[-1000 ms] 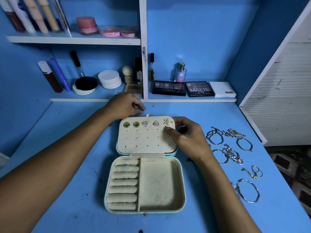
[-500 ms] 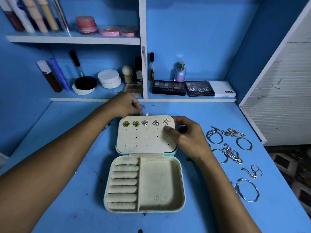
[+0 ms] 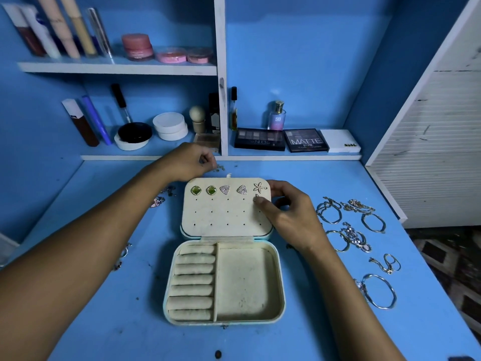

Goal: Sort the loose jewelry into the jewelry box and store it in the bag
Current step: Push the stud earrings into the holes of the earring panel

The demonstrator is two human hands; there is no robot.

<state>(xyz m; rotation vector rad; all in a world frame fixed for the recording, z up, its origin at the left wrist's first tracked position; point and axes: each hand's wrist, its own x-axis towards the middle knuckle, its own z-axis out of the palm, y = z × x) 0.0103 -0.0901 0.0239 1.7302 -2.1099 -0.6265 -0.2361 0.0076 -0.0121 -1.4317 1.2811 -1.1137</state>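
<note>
The cream jewelry box (image 3: 248, 282) lies open in the middle of the blue table, its lid (image 3: 223, 217) folded flat away from me. In the lid's top row sit two green earrings (image 3: 203, 190), two triangular ones (image 3: 233, 189) and a starfish one (image 3: 259, 187). My right hand (image 3: 289, 214) grips the lid's right corner, thumb pressed on a small stud (image 3: 256, 196). Behind the box, my left hand (image 3: 186, 162) has its fingertips pinched together next to tiny loose pieces (image 3: 220, 168). Several bracelets (image 3: 351, 238) and a bangle (image 3: 380, 291) lie to the right. No bag is in view.
Small jewelry pieces (image 3: 157, 201) lie left of the box, partly under my left forearm. Shelves behind the table hold eyeshadow palettes (image 3: 260, 143), a perfume bottle (image 3: 277, 118), jars and tubes. A white louvred panel (image 3: 437, 152) borders the table on the right.
My left hand's fingers have pulled back a little from the tiny pieces behind the lid and closed together. The right hand stays on the lid's corner.
</note>
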